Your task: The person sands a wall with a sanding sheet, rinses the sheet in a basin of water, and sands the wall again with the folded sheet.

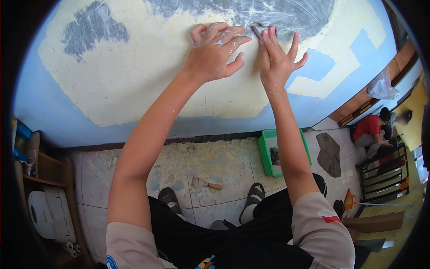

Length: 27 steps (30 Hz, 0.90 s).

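Note:
Both my hands are raised to a wall (148, 80) with bare cream areas, blue paint and grey scuffed patches. My left hand (219, 51) has its fingers apart near the wall, with nothing in it and flecks of paint on the skin. Beside it on the right, my right hand (280, 58) presses a small dark strip (256, 32), perhaps folded sandpaper, against the lower edge of the large grey patch (286, 13). Its thumb and little finger side are spread. Part of the strip is hidden behind the fingers.
A scraper (215, 185) lies on the debris-covered floor by my feet. Right of it stands a green basin (265, 154), with a dark cloth (329, 154) beyond. Wooden shelves (53, 172) stand left. Two people (369, 130) crouch at the right near a black rack (385, 175).

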### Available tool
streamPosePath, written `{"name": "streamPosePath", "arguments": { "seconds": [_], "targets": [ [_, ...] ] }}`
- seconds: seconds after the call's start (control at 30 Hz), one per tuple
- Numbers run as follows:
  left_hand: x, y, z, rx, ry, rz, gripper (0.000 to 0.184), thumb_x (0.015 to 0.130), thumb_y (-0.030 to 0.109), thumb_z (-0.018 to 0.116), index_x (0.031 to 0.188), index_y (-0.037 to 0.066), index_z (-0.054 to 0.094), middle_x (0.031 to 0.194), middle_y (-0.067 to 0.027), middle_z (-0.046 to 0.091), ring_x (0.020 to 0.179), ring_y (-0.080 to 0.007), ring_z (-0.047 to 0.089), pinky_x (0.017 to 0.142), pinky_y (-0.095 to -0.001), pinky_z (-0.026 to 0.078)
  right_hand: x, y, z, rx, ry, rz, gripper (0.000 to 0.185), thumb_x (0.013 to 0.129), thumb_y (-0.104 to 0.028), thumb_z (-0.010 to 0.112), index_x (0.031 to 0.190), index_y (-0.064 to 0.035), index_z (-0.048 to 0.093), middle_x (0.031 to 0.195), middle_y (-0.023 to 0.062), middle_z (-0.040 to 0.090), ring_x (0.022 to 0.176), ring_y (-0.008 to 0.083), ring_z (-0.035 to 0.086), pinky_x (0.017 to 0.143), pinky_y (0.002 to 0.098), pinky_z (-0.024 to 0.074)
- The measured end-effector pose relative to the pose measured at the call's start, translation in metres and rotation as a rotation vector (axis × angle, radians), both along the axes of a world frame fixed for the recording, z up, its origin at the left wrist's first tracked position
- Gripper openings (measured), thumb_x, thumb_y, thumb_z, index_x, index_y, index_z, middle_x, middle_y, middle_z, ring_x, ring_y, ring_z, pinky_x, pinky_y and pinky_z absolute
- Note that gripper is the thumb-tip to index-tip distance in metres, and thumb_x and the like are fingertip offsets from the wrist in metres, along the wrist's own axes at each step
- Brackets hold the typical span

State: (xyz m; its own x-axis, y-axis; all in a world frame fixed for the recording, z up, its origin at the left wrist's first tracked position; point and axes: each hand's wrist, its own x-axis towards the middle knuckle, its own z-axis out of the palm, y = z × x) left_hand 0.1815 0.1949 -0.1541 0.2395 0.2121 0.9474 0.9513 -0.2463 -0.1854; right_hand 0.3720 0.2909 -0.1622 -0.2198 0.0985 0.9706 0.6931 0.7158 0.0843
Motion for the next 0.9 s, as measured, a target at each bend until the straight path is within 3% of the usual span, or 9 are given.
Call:
{"name": "streamPosePath", "arguments": {
  "seconds": [0.2, 0.33, 0.47, 0.6, 0.73, 0.9],
  "targets": [
    [0.008, 0.005, -0.002, 0.019, 0.022, -0.055, 0.038, 0.086, 0.033, 0.075, 0.124, 0.027, 0.075, 0.134, 0.0101, 0.067, 0.123, -0.0193, 0.054, 0.105, -0.0463, 0.030, 0.007, 0.001, -0.028, -0.017, -0.017, 0.003, 0.032, 0.104, -0.028, 0.066, 0.134, -0.0305, 0.075, 0.137, -0.0098, 0.074, 0.157, 0.0368, 0.035, 0.121, 0.0681, -0.0078],
    [0.009, 0.004, -0.008, -0.014, -0.048, -0.065, 0.040, 0.085, 0.032, 0.075, 0.125, 0.027, 0.074, 0.133, 0.0089, 0.067, 0.122, -0.0197, 0.055, 0.106, -0.0452, 0.031, -0.016, 0.001, 0.012, 0.001, 0.100, 0.093, 0.031, 0.104, -0.027, 0.065, 0.132, -0.0326, 0.077, 0.136, -0.0106, 0.074, 0.156, 0.0369, 0.037, 0.121, 0.0683, -0.0064],
    [0.003, 0.004, -0.004, 0.026, -0.045, -0.087, 0.040, 0.084, 0.032, 0.076, 0.124, 0.026, 0.074, 0.130, 0.0074, 0.067, 0.120, -0.0201, 0.056, 0.107, -0.0437, 0.031, -0.003, -0.005, -0.052, -0.109, 0.035, 0.036, 0.029, 0.103, -0.025, 0.067, 0.129, -0.0313, 0.078, 0.129, -0.0115, 0.077, 0.155, 0.0377, 0.037, 0.120, 0.0692, -0.0069],
    [-0.002, 0.002, -0.001, 0.041, -0.038, -0.058, 0.039, 0.084, 0.033, 0.076, 0.122, 0.027, 0.074, 0.128, 0.0086, 0.067, 0.119, -0.0192, 0.055, 0.104, -0.0431, 0.032, -0.012, -0.005, -0.008, -0.011, 0.074, 0.080, 0.028, 0.102, -0.027, 0.069, 0.128, -0.0313, 0.079, 0.128, -0.0113, 0.077, 0.155, 0.0388, 0.037, 0.119, 0.0702, -0.0082],
    [-0.002, 0.002, -0.007, 0.012, 0.011, -0.038, 0.037, 0.085, 0.033, 0.075, 0.122, 0.028, 0.075, 0.126, 0.0108, 0.067, 0.119, -0.0186, 0.055, 0.099, -0.0415, 0.032, -0.008, -0.011, -0.054, -0.166, 0.091, 0.068, 0.028, 0.103, -0.030, 0.069, 0.129, -0.0308, 0.079, 0.131, -0.0098, 0.076, 0.156, 0.0387, 0.034, 0.119, 0.0696, -0.0084],
    [0.001, 0.004, -0.003, 0.023, 0.028, -0.011, 0.041, 0.086, 0.033, 0.074, 0.126, 0.030, 0.074, 0.131, 0.0134, 0.067, 0.118, -0.0175, 0.055, 0.099, -0.0416, 0.032, -0.016, -0.003, 0.007, -0.047, 0.166, 0.129, 0.029, 0.104, -0.031, 0.068, 0.132, -0.0289, 0.077, 0.134, -0.0085, 0.075, 0.156, 0.0393, 0.034, 0.120, 0.0676, -0.0070]
  ]
}}
